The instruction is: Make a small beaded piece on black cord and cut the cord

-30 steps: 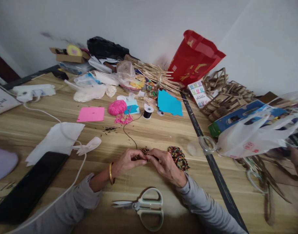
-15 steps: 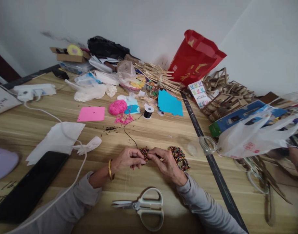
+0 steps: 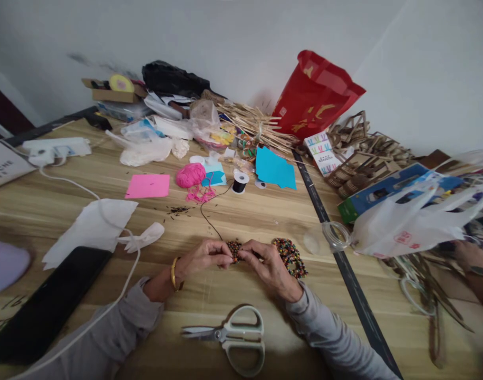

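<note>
My left hand (image 3: 205,256) and my right hand (image 3: 267,265) meet over the wooden table (image 3: 241,221), both pinching a small cluster of multicoloured beads (image 3: 234,248) on a black thread (image 3: 208,217). The thread runs up to a black spool (image 3: 240,182). A finished beaded band (image 3: 289,256) lies just right of my right hand. A gold bangle (image 3: 173,273) sits on my left wrist.
White-handled scissors (image 3: 230,338) lie near the front edge. A black phone (image 3: 47,303), white cable (image 3: 118,287) and tissue (image 3: 93,227) are at left. A glass jar (image 3: 331,235), white plastic bag (image 3: 407,219) and another person's hand (image 3: 469,256) are at right. Pink yarn (image 3: 191,175) sits behind.
The bead cluster has come into plainer view between my fingertips. My left wrist has turned slightly. The other person's hand at the right has moved further into view.
</note>
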`<state>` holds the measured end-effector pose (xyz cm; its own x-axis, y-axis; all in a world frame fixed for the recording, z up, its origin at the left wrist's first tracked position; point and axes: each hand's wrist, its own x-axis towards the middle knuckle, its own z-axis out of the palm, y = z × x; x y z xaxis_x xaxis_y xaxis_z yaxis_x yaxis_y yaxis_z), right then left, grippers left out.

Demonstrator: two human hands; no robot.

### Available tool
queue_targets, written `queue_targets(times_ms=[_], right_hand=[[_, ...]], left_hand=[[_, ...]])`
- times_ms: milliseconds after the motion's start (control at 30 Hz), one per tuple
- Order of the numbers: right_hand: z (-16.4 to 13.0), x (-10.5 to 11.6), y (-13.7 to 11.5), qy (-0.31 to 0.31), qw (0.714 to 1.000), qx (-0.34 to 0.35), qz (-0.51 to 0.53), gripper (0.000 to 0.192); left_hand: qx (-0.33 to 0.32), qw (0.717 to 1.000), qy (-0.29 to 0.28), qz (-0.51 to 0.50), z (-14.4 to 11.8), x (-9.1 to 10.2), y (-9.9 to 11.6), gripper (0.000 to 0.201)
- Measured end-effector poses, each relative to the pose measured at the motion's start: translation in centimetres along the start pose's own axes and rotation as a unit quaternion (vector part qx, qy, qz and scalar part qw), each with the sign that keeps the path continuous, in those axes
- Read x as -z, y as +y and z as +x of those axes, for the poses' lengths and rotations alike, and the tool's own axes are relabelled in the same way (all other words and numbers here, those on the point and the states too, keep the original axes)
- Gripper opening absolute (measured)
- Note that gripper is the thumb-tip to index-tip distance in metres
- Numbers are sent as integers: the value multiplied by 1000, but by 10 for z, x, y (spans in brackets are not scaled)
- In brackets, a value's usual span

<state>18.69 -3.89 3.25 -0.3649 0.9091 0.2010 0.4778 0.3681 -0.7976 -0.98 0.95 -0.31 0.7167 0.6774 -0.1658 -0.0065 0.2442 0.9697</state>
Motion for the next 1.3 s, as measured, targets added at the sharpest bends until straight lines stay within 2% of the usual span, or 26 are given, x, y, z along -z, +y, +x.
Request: queue_targets(times_ms=[200,567,733,1000,1167,1300], right_hand=[[1,3,-1,9,1000,3,3,23],[2,9,-2,19,1000,6,14,23],[2,7,-3,10,1000,10,13,24],[2,3,-3,-9,1000,11,13,23],[2,2,-4,-21,1000,12,7,24],[2,2,-5,-32,999,8,-1,24]], left_hand=[[-1,1000,-27,11,-2,-1,4,37],[14,999,-44,-21,1,3,-4,41],[-13,997,-65,-40,-1,0,-7,43],[-16,998,-61,-29,-1,-2,0,36],[11,999,-37,31,-2,-2,-1,31],[6,998,-22,62,-3,-3,-1,30]])
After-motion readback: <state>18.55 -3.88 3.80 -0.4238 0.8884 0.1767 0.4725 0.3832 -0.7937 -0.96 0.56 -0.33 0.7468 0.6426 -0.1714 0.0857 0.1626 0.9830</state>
